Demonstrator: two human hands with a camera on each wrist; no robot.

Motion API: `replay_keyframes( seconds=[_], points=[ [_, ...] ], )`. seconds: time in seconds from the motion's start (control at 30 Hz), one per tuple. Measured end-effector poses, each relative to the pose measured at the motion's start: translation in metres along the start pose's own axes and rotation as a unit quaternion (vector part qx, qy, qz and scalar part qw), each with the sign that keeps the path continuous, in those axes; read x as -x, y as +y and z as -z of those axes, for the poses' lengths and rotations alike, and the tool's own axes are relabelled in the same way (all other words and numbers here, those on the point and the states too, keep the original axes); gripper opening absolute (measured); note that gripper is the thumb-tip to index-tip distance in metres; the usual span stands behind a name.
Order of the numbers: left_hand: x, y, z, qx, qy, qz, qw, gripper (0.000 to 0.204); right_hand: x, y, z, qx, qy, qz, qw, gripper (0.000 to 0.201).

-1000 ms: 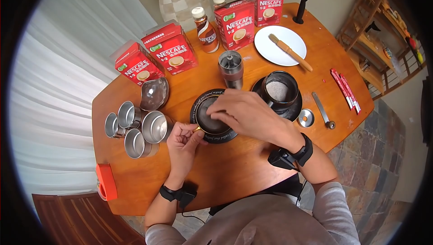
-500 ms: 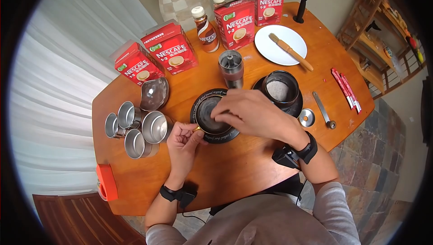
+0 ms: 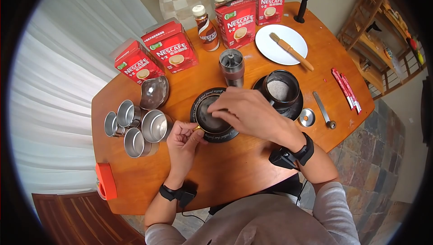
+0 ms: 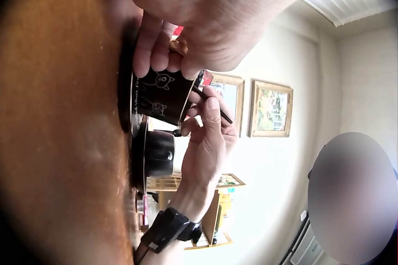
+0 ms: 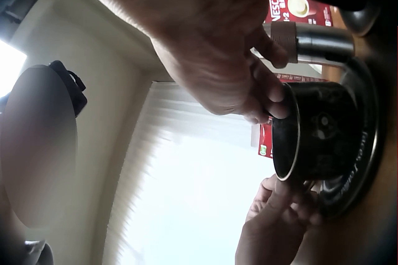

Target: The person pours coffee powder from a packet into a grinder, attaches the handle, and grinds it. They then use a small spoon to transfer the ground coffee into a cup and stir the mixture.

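Observation:
A black cup with white cartoon drawings and a gold rim sits on a black saucer with white lettering. My left hand pinches its gold handle, fingers against the cup's side. Over the cup, my right hand has its fingers bent down at the mouth. In the left wrist view it pinches a thin dark stick-like handle, whose lower end is hidden in the cup. Just to the right stands a second black cup on its own saucer, with pale powder inside.
A steel grinder stands behind the cup. Several steel cups and a glass bowl stand left. Red coffee boxes line the back, near a white plate with a brush. A crank and red sachets lie right.
My right hand shifts slightly right, then back left over the cup's mouth. My left hand stays on the cup handle, and the cup keeps its place.

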State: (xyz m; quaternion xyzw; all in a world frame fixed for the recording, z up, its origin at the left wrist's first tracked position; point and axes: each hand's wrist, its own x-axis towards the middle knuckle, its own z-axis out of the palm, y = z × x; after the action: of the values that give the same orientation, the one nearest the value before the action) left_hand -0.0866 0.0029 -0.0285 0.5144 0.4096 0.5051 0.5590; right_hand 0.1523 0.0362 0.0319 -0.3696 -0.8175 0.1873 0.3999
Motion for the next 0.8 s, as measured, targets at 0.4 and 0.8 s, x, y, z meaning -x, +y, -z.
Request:
replay_keyframes(
  seconds=[0.4, 0.8],
  points=[
    [0.002, 0.003, -0.003, 0.002, -0.01, -0.006, 1.0, 0.014, 0.0, -0.003, 0.012, -0.001, -0.081, 0.0, 0.997, 0.011],
    [0.002, 0.0, -0.004, -0.004, -0.012, -0.012, 1.0, 0.013, -0.005, -0.012, 0.027, 0.068, -0.042, -0.021, 0.997, 0.008]
  ],
)
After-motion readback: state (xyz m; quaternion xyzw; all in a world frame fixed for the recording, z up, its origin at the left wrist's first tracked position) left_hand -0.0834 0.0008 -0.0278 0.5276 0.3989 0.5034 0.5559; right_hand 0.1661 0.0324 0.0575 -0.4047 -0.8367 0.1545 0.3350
